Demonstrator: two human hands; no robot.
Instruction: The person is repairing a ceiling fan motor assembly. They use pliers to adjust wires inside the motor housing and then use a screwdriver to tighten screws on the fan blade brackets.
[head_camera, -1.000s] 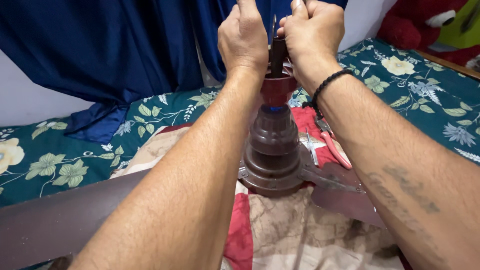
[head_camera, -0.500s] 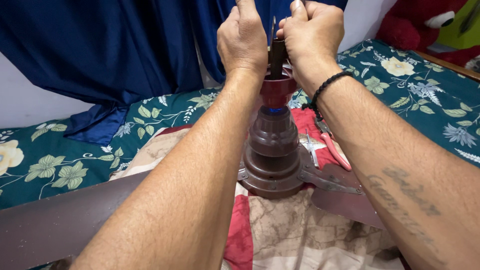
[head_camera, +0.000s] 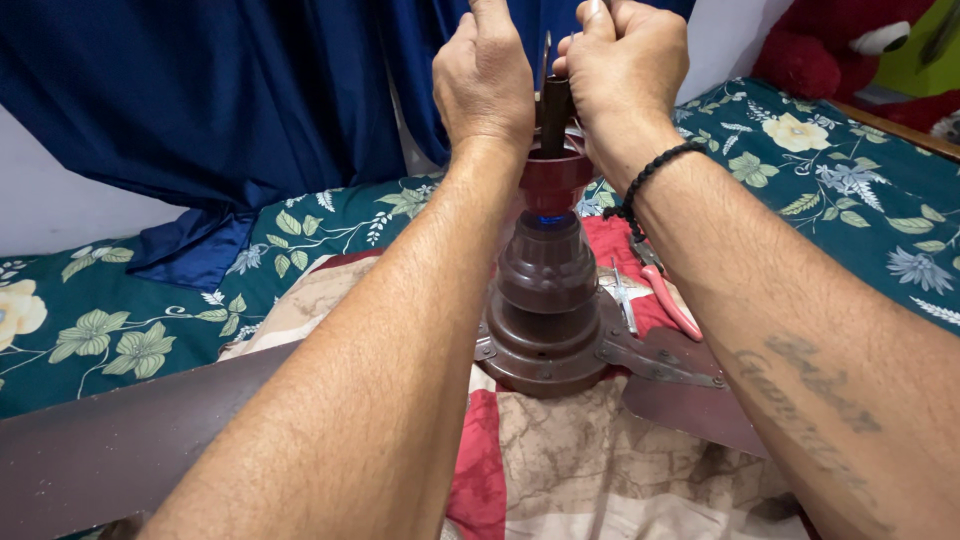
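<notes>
A brown ceiling fan motor (head_camera: 545, 320) stands upright on a patterned cloth (head_camera: 590, 470) spread over the bed (head_camera: 150, 320). Directly above the motor, both hands close around its dark downrod (head_camera: 555, 115): the left hand (head_camera: 485, 80) grips from the left, the right hand (head_camera: 625, 70) from the right, wearing a black beaded bracelet (head_camera: 650, 180). Just right of the motor lie red-handled pliers (head_camera: 665, 295). 1 blade (head_camera: 120, 450) extends left from the motor.

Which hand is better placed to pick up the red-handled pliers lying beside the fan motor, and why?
The right hand, probably: the red-handled pliers lie under its forearm, right of the fan motor. The left hand would have to cross the downrod.
</notes>
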